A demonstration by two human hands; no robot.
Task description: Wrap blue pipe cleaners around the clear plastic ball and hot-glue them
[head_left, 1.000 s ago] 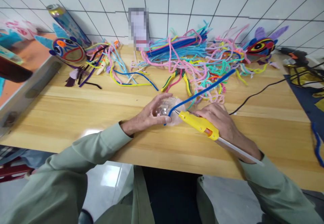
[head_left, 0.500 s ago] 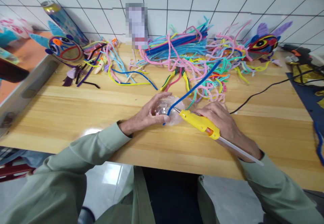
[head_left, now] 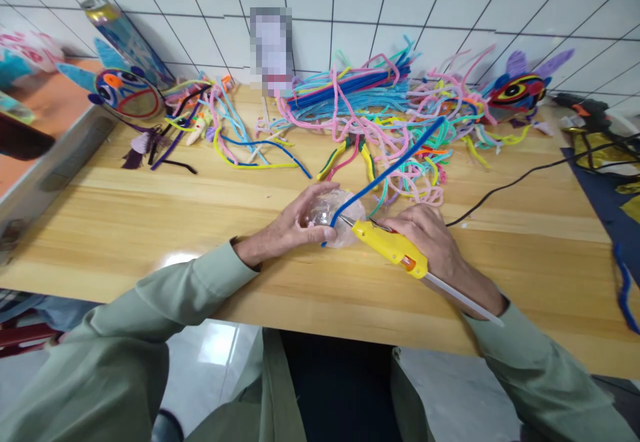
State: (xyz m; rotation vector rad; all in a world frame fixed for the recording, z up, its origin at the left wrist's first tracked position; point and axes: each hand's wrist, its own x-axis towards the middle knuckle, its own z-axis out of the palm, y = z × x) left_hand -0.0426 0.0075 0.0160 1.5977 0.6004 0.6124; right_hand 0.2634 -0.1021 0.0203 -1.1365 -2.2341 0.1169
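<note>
My left hand (head_left: 305,219) is closed around a clear, rounded plastic piece (head_left: 350,234), its thumb pressing on the near side. A blue pipe cleaner (head_left: 395,167) runs across that plastic, its lower end under my thumb and its long free end slanting up to the right. My right hand (head_left: 425,232) grips a yellow hot glue gun (head_left: 387,243). The metal nozzle (head_left: 346,220) is at the pipe cleaner, over the plastic; whether it touches is too small to tell. A pale glue stick (head_left: 465,301) sticks out of the gun's back end.
Pliers with yellow-green handles (head_left: 369,162) lie just beyond my hands. Behind them is a heap of coloured pipe cleaners (head_left: 350,99). Decorated animal faces (head_left: 129,92) stand left and right. A black cable (head_left: 520,179) crosses the right side. A can (head_left: 127,42) leans against the wall.
My right hand and the glue gun have shifted slightly left, bringing the nozzle closer to the blue pipe cleaner. The pipe cleaner's free end has swung a little to the right.
</note>
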